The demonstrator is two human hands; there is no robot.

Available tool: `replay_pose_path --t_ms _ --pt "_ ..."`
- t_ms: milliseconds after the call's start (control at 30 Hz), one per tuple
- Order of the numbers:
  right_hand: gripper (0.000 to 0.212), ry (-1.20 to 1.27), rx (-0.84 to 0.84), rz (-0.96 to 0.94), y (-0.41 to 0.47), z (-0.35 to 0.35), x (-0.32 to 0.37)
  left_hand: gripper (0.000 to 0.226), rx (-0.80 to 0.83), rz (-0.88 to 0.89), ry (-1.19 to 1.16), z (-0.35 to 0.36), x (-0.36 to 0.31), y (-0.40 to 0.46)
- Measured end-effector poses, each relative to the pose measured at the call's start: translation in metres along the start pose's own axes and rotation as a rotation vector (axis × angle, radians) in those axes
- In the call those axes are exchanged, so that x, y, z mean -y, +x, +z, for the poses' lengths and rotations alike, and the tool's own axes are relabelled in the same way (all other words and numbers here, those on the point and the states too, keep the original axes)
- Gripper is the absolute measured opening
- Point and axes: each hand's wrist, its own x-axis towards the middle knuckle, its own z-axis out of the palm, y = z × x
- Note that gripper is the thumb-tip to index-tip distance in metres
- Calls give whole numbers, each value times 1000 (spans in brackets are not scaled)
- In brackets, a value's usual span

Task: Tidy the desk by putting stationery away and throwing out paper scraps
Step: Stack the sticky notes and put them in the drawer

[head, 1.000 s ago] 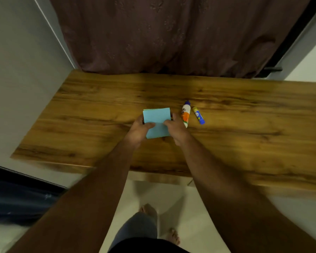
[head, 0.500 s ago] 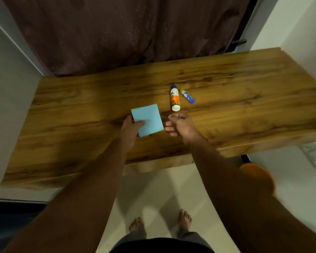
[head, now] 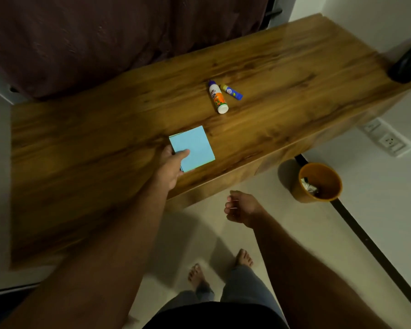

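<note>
My left hand (head: pixel 170 165) pinches the near left corner of a light blue square paper pad (head: pixel 193 148), thumb on top, over the wooden desk (head: pixel 81 150). My right hand (head: pixel 241 207) hangs off the desk's front edge above the floor, fingers loosely curled, and holds nothing that I can see. A white glue bottle (head: pixel 218 97) with an orange label and purple cap lies further back on the desk. A small blue and yellow glue stick (head: pixel 231 92) lies just right of it.
An orange bin (head: pixel 318 182) with scraps inside stands on the floor to the right, below the desk's front edge. A dark object (head: pixel 407 62) sits at the desk's far right end. A dark curtain (head: pixel 116 32) hangs behind. My bare feet are below.
My right hand let go of the blue pad and drew back off the desk toward me. The left hand keeps the pad. The view swung right, bringing the orange bin into sight.
</note>
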Motion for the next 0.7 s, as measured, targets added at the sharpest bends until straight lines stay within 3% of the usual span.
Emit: replay_pose_path --t_ms 100,367,567,700 --pt "42 147 -96 66 19 2 -22 49 37 10 29 -1 4 -3" --pt "91 540 -100 109 72 53 -18 50 21 13 33 -6 13 7" --pt "103 763 -99 115 95 70 -13 53 13 28 26 -5 20 9" --pt "101 759 -68 110 91 72 -18 59 -29 22 51 -7 29 4"
